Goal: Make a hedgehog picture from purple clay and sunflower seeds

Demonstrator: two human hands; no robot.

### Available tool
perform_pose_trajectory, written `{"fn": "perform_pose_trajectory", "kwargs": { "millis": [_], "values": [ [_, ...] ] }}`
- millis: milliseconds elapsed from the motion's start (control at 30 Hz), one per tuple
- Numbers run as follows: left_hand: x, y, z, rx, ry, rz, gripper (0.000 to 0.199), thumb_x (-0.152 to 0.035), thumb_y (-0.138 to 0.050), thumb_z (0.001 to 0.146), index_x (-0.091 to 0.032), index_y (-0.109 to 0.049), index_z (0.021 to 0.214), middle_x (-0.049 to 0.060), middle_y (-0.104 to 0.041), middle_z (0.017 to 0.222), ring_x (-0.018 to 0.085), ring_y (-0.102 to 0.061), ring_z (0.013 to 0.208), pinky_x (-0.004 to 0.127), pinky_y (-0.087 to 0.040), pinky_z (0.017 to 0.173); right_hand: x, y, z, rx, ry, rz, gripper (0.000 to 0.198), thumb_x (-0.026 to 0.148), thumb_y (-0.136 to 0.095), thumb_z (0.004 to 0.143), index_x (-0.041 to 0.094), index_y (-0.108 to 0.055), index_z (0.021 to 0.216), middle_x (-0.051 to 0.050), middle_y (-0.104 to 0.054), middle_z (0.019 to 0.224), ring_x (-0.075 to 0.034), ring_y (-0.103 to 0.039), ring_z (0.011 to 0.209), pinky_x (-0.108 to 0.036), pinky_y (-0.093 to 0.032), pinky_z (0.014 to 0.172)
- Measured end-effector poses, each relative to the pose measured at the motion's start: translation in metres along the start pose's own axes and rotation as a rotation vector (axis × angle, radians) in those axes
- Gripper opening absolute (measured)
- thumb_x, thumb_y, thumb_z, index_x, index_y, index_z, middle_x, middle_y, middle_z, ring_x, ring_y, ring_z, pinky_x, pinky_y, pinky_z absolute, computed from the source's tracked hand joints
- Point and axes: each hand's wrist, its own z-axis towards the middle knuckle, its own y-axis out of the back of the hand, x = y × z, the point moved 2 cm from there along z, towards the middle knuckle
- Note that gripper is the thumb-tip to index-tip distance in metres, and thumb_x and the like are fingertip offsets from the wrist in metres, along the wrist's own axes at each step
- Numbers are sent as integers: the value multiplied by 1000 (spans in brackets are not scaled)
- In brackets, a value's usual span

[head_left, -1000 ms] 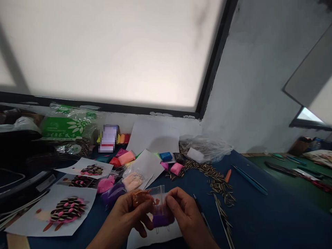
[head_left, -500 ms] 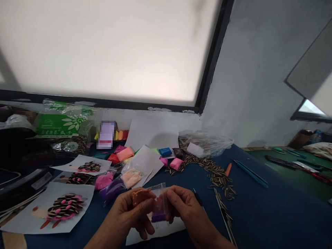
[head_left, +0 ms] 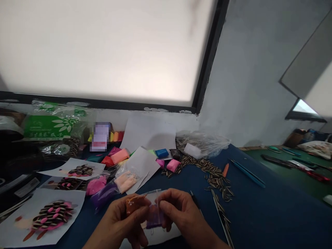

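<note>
On the clear plastic bag [head_left: 80, 124] at nine o'clock, a line of pale Chinese characters [head_left: 52, 135] runs along the foot of the green printed panel [head_left: 40, 123] — the last two look like 瓜子, the earlier ones too blurred to make out. A white petal emblem [head_left: 66, 123] sits above their right end. Nearer the middle, still toward nine, the phone [head_left: 100, 135] has its screen pixelated — unreadable. At eight o'clock, the pale labels [head_left: 27, 187] on a black device [head_left: 7, 197] are illegible.

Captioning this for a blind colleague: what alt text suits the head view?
A person's right hand pinches a small clear bag beside an orange-brown packet in the left hand, over a blue table. Striped seeds, bright packets and a sheet with a hedgehog-like figure lie nearby.
</note>
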Motion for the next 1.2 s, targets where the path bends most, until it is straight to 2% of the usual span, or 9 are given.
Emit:
{"fn": "perform_pose_trajectory", "kwargs": {
  "millis": [233,333,433,633,767,933,1100,1200],
  "values": [
    [7,2,4,59,27,15,61,-66,-91,56,-16,-71,85,-1,-69,55,14,-66,41,17,-49,42,0,1,3,50,-6,51,43,55,-79,78,16,-62,70,3,-58,61,-9,-49,53,-22,-39,54],
    [10,4,7,16,12,-26,60,-65,-93,53,-16,-72,80,1,-74,63,13,-65,40,17,-47,39,2,1,4,78,10,53,48,62,-73,82,16,-63,71,3,-56,59,-8,-47,50,-21,-37,52],
    [8,3,5,-28,-7,-21,59,-66,-93,53,-16,-73,79,2,-76,69,13,-65,38,17,-45,35,3,0,3,80,1,50,48,64,-74,79,16,-67,79,2,-58,64,-8,-48,51,-22,-38,52],
    [-1,-3,-1,-67,-15,-27,61,-67,-92,52,-16,-72,79,-3,-67,53,15,-64,37,18,-47,35,6,-2,-1,40,7,50,36,52,-76,79,16,-72,79,1,-61,68,-9,-51,56,-23,-42,56],
    [-1,-4,-1,-72,-20,-56,62,-66,-93,50,-16,-70,80,-2,-69,53,15,-64,37,19,-47,35,5,-2,-1,31,8,24,36,52,-74,80,15,-73,82,0,-61,68,-10,-53,56,-24,-43,56],
    [-2,-4,-1,-51,-20,-13,55,-63,-91,58,-17,-70,80,-2,-70,54,13,-62,35,18,-46,36,3,-2,0,45,-22,-1,34,50,-75,79,16,-72,83,1,-61,67,-10,-52,56,-24,-42,55],
    [-2,-5,-4,5,4,43,49,-61,-88,64,-18,-69,79,-4,-64,43,14,-61,36,18,-46,38,3,-3,-1,35,-45,-45,23,39,-73,78,17,-68,81,0,-65,69,-11,-52,57,-25,-43,57],
    [-3,-7,-5,4,2,31,55,-65,-89,61,-18,-69,82,-3,-67,48,13,-62,38,18,-46,37,4,-5,-2,58,-46,-65,18,34,-70,78,17,-65,80,-1,-65,71,-12,-52,60,-25,-43,58]
  ]
}}
